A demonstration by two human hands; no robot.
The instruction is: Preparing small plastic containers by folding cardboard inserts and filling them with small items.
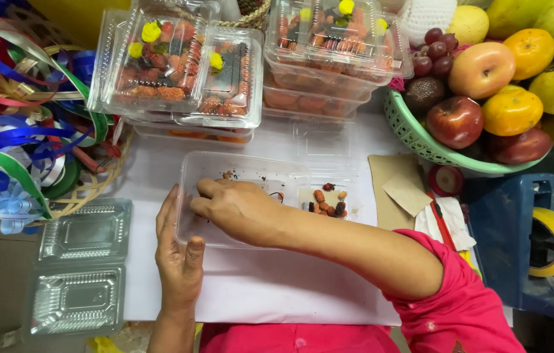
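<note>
At a white bench (pixel 257 287) our left hand (pixel 179 252) lies flat and open, fingers steadying the near edge of a clear plastic tray (pixel 251 171), while our right hand (pixel 237 208) reaches in, fingers curled; we cannot tell whether they pinch anything. The tray looks light, thin and springy, best held by its rim. Small red berries (pixel 328 202) sit at its right end. Filled lidded boxes (pixel 179 62) are stacked behind, empty ones (pixel 81 265) lie left, and a green fruit basket (pixel 414 134) stands right.

A white-topped table (pixel 277 287) carries an open clear tray (pixel 244 176) at centre, stacked filled clamshells (pixel 179 72) at eleven o'clock, a green fruit basket (pixel 420 140) at two, and an empty clamshell (pixel 81 268) at eight.
</note>
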